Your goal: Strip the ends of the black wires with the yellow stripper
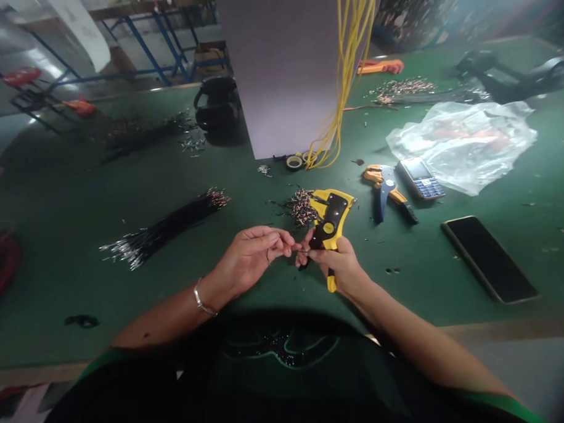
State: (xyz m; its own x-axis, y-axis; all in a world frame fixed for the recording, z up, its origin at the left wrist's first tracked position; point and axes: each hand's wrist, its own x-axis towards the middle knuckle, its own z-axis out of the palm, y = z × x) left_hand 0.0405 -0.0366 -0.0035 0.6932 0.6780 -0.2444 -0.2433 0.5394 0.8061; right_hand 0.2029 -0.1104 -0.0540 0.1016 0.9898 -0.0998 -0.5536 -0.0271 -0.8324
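My right hand (340,263) is wrapped round a yellow and black wire stripper (331,222), its jaws pointing away from me. Close by on the left, my left hand (253,253) pinches a thin dark wire (267,255), and its fingertips nearly meet those of my right hand. Just beyond the hands lies a heap of short wire bits with copper-coloured ends (301,207), partly behind the tool. A long bundle of black wires (170,229) rests on the green table (167,318), its silvery ends toward the left and copper ends toward my hands.
A pale box (291,76) stands behind, with yellow wires (349,66) hanging down and tape rolls (293,162) at its foot. Rightward lie a blue and orange tool (385,190), a keypad phone (422,178), a smartphone (489,259) and a plastic bag (464,141).
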